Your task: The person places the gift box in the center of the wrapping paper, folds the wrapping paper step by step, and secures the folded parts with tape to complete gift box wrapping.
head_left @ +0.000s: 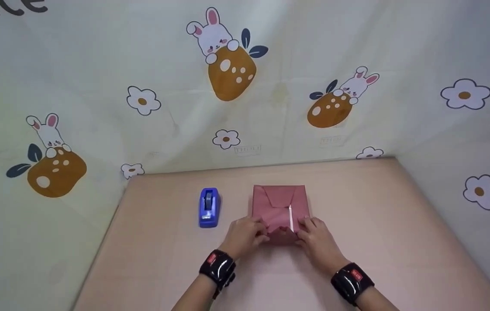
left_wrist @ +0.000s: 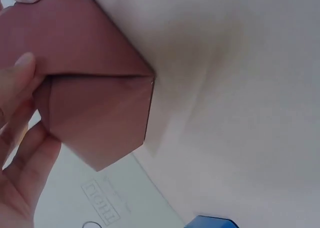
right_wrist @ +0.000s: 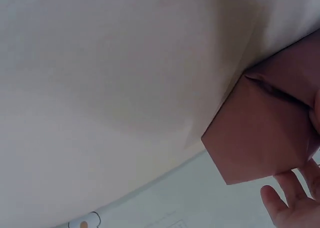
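A box wrapped in dark red paper lies on the table, its far end folded into a flap. A narrow white strip runs along its top, right of the middle. The near-end paper stands loose, its upper edge crumpled. At the near left corner my left hand pinches this paper; in the left wrist view its thumb lies on one side and its fingers on the other. My right hand pinches the paper at the near right corner. In the right wrist view its fingers are partly hidden.
A blue tape dispenser stands on the table, left of the box. The table has a light pinkish cover. A pale curtain printed with rabbits and flowers hangs behind it and along both sides.
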Available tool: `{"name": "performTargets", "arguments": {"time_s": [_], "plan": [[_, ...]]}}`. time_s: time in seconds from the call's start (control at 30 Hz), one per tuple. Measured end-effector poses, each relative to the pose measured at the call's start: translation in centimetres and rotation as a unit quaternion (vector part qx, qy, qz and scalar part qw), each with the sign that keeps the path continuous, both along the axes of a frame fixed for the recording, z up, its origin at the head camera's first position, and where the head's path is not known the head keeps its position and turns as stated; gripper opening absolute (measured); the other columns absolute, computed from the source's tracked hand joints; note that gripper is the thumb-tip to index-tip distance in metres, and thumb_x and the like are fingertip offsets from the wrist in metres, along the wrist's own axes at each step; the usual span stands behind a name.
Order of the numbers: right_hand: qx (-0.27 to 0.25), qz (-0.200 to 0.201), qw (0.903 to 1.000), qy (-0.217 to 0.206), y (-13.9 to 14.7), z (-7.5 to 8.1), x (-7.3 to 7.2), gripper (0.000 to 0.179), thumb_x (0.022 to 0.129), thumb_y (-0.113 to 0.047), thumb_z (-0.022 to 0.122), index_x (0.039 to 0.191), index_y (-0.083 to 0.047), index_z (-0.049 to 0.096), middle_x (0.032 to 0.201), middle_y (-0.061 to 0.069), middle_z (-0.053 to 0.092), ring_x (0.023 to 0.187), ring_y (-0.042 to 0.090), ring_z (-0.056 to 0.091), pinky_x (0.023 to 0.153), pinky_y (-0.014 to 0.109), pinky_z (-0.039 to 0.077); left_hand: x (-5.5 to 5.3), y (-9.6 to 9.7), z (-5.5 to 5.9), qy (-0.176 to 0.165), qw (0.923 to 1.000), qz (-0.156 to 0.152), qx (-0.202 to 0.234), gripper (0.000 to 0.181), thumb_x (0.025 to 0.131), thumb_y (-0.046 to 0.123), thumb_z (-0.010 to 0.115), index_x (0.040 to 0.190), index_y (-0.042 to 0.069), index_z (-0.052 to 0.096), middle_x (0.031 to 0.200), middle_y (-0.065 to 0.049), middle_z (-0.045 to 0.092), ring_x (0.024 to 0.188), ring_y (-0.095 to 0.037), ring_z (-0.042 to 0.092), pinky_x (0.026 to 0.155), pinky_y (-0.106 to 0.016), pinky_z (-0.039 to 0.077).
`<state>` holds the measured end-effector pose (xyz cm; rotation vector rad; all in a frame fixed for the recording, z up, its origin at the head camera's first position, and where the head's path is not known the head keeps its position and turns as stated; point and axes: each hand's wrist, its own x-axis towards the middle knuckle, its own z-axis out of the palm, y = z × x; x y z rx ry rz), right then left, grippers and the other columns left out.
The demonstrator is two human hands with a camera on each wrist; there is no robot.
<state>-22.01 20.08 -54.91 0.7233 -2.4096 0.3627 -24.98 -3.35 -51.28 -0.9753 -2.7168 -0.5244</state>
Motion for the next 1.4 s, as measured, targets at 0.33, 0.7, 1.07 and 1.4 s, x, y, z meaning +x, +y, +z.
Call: {"name": "performTargets", "arguments": {"time_s": [0.33, 0.7, 1.07, 1.4], "plan": [[-0.026, -0.032, 0.9986, -0.034, -0.6, 0.2, 0.1, 0.013, 0.070, -0.014, 0.078, 0.078, -0.010, 0.069, 0.103, 0.006, 0.060, 0.094, 0.023, 0.054, 0.082, 0.036, 0.047, 0.3, 0.1, -0.7, 0.028, 0.9992, 0.000, -0.029, 0.025, 0.079, 0.041, 0.070, 0.089, 0.018, 0.063, 0.090, 0.007, 0.053, 0.077, -0.008, 0.049, 0.062, -0.019, 0.043], [-0.035, -0.043, 0.9936, -0.098, -0.9, 2.4, -0.3, 0.031, 0.071, -0.025, 0.079, 0.081, -0.012, 0.052, 0.079, -0.004, 0.046, 0.075, 0.014, 0.046, 0.074, 0.032, 0.045, 0.3, 1.6, -1.2, 0.073, 0.9954, 0.060, 0.019, 0.018, 0.080, 0.034, 0.071, 0.075, 0.018, 0.066, 0.067, 0.007, 0.055, 0.060, -0.007, 0.048, 0.054, -0.017, 0.039], [-0.079, 0.006, 0.9869, -0.141, -0.7, 2.8, -1.3, 0.009, 0.083, -0.019, 0.069, 0.082, -0.013, 0.062, 0.087, -0.002, 0.061, 0.078, 0.012, 0.060, 0.068, 0.031, 0.051, 0.3, 1.7, -0.7, 0.084, 0.9949, 0.054, 0.016, 0.022, 0.080, 0.035, 0.071, 0.073, 0.016, 0.060, 0.070, 0.007, 0.053, 0.061, -0.007, 0.049, 0.053, -0.018, 0.040], [-0.075, -0.040, 0.9944, -0.062, -1.4, 2.0, -2.1, 0.018, 0.078, -0.018, 0.074, 0.071, -0.012, 0.058, 0.064, -0.005, 0.058, 0.055, 0.010, 0.056, 0.049, 0.026, 0.044, -1.1, 1.5, -1.1, -0.078, 0.9858, 0.074, 0.129, 0.023, 0.085, 0.037, 0.064, 0.077, 0.017, 0.058, 0.080, 0.005, 0.050, 0.073, -0.008, 0.045, 0.063, -0.022, 0.036]]}}
